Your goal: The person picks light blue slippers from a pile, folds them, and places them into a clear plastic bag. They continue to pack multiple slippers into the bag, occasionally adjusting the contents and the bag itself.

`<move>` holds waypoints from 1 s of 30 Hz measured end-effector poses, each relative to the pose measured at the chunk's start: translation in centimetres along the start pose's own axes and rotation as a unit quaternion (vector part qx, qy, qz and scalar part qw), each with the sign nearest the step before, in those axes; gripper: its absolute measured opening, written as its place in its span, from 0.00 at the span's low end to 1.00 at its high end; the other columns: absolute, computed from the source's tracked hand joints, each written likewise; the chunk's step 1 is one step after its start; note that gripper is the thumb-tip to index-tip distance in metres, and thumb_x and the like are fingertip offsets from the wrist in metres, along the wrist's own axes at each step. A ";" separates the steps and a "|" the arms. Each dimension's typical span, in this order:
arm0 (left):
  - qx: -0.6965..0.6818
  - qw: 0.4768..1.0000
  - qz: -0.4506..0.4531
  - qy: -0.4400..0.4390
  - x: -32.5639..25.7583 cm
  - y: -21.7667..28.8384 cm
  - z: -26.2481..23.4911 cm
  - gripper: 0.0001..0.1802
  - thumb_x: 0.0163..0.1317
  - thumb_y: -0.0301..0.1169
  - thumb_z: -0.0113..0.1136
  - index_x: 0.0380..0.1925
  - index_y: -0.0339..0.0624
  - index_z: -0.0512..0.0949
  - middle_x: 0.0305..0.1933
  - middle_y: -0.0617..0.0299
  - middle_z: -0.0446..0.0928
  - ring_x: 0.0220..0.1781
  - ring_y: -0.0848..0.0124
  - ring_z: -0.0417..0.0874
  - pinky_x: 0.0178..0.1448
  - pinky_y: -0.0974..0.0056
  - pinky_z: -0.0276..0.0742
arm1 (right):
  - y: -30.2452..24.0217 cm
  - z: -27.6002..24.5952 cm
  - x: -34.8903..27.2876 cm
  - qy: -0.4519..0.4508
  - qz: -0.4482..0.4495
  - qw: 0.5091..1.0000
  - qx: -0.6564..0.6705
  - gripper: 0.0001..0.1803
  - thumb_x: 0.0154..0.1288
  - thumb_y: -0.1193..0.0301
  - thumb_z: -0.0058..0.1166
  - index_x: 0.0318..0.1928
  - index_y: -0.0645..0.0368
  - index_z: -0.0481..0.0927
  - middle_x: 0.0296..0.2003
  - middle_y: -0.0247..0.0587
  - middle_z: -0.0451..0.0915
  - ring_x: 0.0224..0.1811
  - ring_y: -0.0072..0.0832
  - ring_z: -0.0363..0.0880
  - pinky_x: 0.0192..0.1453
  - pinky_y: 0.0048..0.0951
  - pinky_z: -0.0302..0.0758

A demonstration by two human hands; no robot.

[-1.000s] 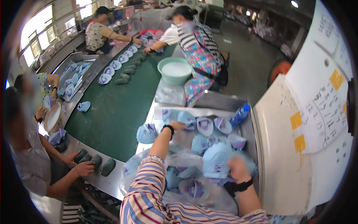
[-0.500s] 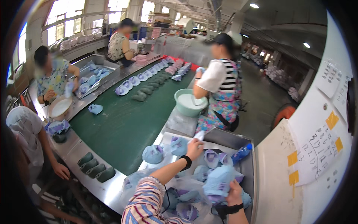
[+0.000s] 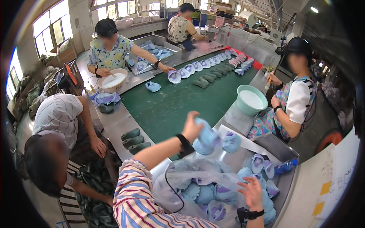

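Above the metal bench edge [image 3: 243,125], beside the green belt [image 3: 171,106], a pale blue shoe upper [image 3: 207,135] is held up by the left hand [image 3: 192,127], fingers closed around its top. Just beside it, a second upper [image 3: 231,141] is seen lying on the steel. Lower down, the right hand [image 3: 251,192] is spread open with nothing gripped, poised over the clear plastic bag [image 3: 182,182] heaped with more blue uppers [image 3: 201,193].

Open green belt [image 3: 167,108] lies ahead; the teal basin [image 3: 251,99] and dark shoe lasts [image 3: 133,140] flank it.
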State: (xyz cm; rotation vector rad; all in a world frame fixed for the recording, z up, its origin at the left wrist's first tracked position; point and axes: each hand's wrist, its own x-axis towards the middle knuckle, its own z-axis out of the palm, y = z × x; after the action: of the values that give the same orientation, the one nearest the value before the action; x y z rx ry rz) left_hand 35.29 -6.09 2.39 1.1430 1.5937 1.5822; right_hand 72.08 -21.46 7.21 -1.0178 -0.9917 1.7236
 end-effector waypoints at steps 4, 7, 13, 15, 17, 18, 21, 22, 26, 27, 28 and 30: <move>-0.005 0.965 0.087 0.249 12.5 -4.0 -14.5 0.23 0.54 0.21 0.56 0.53 0.40 0.68 0.50 0.52 0.73 0.47 0.64 0.77 0.52 0.61 0.74 | -0.3 -1.2 -1.3 0.025 0.028 0.998 -0.043 0.14 0.62 0.72 0.53 0.48 0.61 0.71 0.47 0.50 0.75 0.45 0.44 0.80 0.43 0.38 0.79; 0.214 0.959 0.042 0.180 15.1 -3.6 -22.3 0.35 0.54 0.29 0.58 0.63 0.37 0.61 0.53 0.39 0.74 0.52 0.54 0.78 0.55 0.59 0.73 | 0.0 -1.1 -2.4 0.025 0.037 0.996 -0.071 0.13 0.64 0.72 0.51 0.47 0.64 0.72 0.46 0.51 0.77 0.45 0.43 0.80 0.44 0.38 0.79; 0.066 0.990 -0.033 -0.124 6.1 1.9 -12.8 0.20 0.59 0.30 0.56 0.51 0.34 0.73 0.44 0.55 0.79 0.43 0.72 0.78 0.48 0.68 0.74 | 1.7 -1.0 -3.3 -0.116 0.097 0.973 -0.172 0.14 0.68 0.72 0.47 0.50 0.67 0.75 0.46 0.47 0.79 0.48 0.36 0.80 0.49 0.34 0.77; 0.118 0.940 0.013 -0.319 -0.6 4.8 -9.0 0.15 0.61 0.30 0.54 0.47 0.34 0.76 0.42 0.58 0.79 0.42 0.72 0.79 0.47 0.67 0.75 | 3.3 0.1 -1.8 -0.208 0.148 0.942 -0.219 0.15 0.69 0.74 0.45 0.53 0.66 0.74 0.46 0.43 0.79 0.48 0.29 0.78 0.50 0.29 0.76; 0.071 0.854 0.018 -0.514 -8.6 6.8 -4.7 0.14 0.63 0.31 0.54 0.45 0.36 0.78 0.42 0.56 0.80 0.41 0.71 0.80 0.46 0.67 0.76 | 6.8 -1.2 0.0 -0.265 0.075 0.885 -0.375 0.25 0.66 0.69 0.52 0.61 0.63 0.66 0.53 0.44 0.73 0.48 0.29 0.77 0.51 0.31 0.75; 0.110 0.801 -0.017 -0.589 -13.3 7.6 -3.4 0.17 0.62 0.35 0.56 0.48 0.37 0.76 0.44 0.54 0.80 0.45 0.67 0.81 0.48 0.64 0.75 | 7.9 -1.6 0.9 -0.231 -0.018 0.879 -0.417 0.29 0.62 0.68 0.55 0.62 0.64 0.65 0.54 0.47 0.70 0.48 0.31 0.76 0.53 0.31 0.74; 0.356 0.650 0.233 -0.630 -22.6 5.0 -2.5 0.38 0.49 0.46 0.66 0.58 0.38 0.68 0.55 0.43 0.72 0.57 0.51 0.74 0.61 0.55 0.68 | 5.6 -2.5 4.3 -0.090 -0.015 0.904 -0.418 0.30 0.56 0.68 0.57 0.59 0.65 0.67 0.51 0.52 0.74 0.47 0.35 0.78 0.50 0.30 0.74; 0.454 0.599 0.349 -0.560 -24.0 3.7 -3.1 0.41 0.46 0.45 0.69 0.59 0.37 0.66 0.59 0.42 0.68 0.60 0.50 0.71 0.63 0.54 0.66 | 3.5 -3.1 5.0 -0.075 0.012 0.871 -0.485 0.31 0.55 0.67 0.58 0.59 0.64 0.67 0.52 0.54 0.74 0.48 0.39 0.77 0.52 0.32 0.73; 0.456 0.730 0.209 -0.463 -18.6 -2.0 -6.0 0.49 0.41 0.42 0.72 0.63 0.36 0.60 0.63 0.42 0.64 0.66 0.51 0.64 0.66 0.53 0.62 | 3.7 -7.3 6.2 -0.175 -0.113 0.751 -0.626 0.34 0.53 0.64 0.61 0.60 0.60 0.68 0.53 0.55 0.74 0.50 0.50 0.74 0.59 0.38 0.70; 0.446 0.733 0.230 -0.458 -18.1 -1.6 -5.7 0.49 0.42 0.43 0.72 0.63 0.36 0.60 0.64 0.42 0.64 0.66 0.51 0.64 0.66 0.53 0.62 | 4.5 -7.1 5.7 -0.190 -0.119 0.724 -0.652 0.34 0.52 0.65 0.62 0.60 0.58 0.68 0.51 0.55 0.74 0.50 0.49 0.74 0.59 0.38 0.69; 0.436 0.737 0.254 -0.449 -17.6 -0.6 -5.5 0.48 0.43 0.43 0.71 0.62 0.35 0.61 0.64 0.42 0.64 0.66 0.51 0.64 0.66 0.54 0.63 | 5.5 -5.8 4.9 -0.204 -0.129 0.694 -0.678 0.34 0.51 0.65 0.63 0.60 0.56 0.68 0.50 0.54 0.75 0.50 0.49 0.74 0.60 0.39 0.69; 0.416 0.749 0.192 -0.479 -16.9 0.1 -4.4 0.47 0.44 0.45 0.71 0.62 0.35 0.61 0.64 0.43 0.64 0.65 0.51 0.65 0.66 0.54 0.63 | 7.1 -2.7 3.8 -0.201 -0.145 0.607 -0.755 0.36 0.48 0.65 0.65 0.60 0.53 0.69 0.49 0.53 0.75 0.52 0.47 0.73 0.60 0.39 0.68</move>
State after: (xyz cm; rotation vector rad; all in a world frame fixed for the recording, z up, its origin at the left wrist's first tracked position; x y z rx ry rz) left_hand 38.80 -23.09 0.39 2.3532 1.2974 0.1349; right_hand 71.51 -19.49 -1.01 -1.2202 -2.9114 0.4410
